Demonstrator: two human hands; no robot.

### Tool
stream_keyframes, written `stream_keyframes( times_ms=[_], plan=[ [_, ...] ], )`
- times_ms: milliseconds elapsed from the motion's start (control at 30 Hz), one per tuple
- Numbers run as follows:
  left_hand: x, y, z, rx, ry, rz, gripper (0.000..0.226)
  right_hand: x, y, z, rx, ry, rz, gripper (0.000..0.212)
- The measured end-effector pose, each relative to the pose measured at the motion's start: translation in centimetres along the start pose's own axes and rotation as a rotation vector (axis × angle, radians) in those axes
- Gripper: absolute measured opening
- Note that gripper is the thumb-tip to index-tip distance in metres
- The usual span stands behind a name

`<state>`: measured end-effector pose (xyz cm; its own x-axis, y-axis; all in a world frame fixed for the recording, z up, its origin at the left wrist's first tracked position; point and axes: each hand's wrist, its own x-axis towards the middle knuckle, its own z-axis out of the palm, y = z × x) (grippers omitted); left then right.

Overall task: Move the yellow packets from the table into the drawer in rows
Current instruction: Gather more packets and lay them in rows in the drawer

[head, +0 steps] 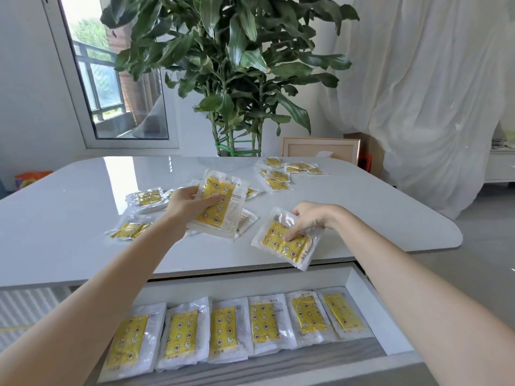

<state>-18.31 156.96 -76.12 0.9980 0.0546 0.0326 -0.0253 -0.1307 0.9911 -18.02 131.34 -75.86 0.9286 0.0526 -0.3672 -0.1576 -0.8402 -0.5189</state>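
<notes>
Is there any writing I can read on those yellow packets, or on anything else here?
Nothing here can be read with certainty.
Packet in the left hand: a short line of characters above the yellow panel and fine print down its clear edge, both blurred.
Packets in the drawer: small characters at the ends, too small to read.
Packet under the right hand: only star and moon pictures show.
Packets on the table: too far off to tell.

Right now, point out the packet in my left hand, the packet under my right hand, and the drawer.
left-hand packet (220,203), head view, yellow printed face
right-hand packet (278,242), head view, yellow face
drawer (370,299), head view, right inner wall
</notes>
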Motion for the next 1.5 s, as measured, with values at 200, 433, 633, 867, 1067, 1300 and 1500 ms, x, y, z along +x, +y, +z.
stream_keyframes(
  times_ms=[200,433,633,867,1067,1300,1500],
  plan=[
    [-2.6,-0.5,-1.7,-0.006,-0.022,0.0,0.007,-2.7,-0.4,1.7,0.261,-0.066,-0.064,0.043],
    [-6.2,-2.1,-4.3,-0.07,-0.091,-0.058,0.018,-5.9,0.3,4.5,0.628,-0.296,-0.103,0.023],
    [-9.2,-4.2,-7.4,0.004,-0.201,-0.195,0.022,-7.1,1.3,7.6,0.685,-0.437,-0.084,0.006],
    [-10.8,-7.2,-11.3,0.08,-0.267,-0.376,0.025,-5.7,1.3,11.9,0.595,-0.465,0.063,0.046],
    [-10.1,-10.2,-13.5,0.246,-0.235,-0.529,0.018,-3.5,-0.5,15.8,0.588,-0.385,0.138,0.002],
    [-6.7,-13.9,-14.7,0.531,-0.137,-0.639,0.031,-1.1,-3.6,18.9,0.542,-0.381,0.134,0.009],
    [-4.5,-16.2,-13.7,0.626,-0.113,-0.743,0.03,0.9,-4.8,20.6,0.557,-0.367,0.177,0.009]
  ],
)
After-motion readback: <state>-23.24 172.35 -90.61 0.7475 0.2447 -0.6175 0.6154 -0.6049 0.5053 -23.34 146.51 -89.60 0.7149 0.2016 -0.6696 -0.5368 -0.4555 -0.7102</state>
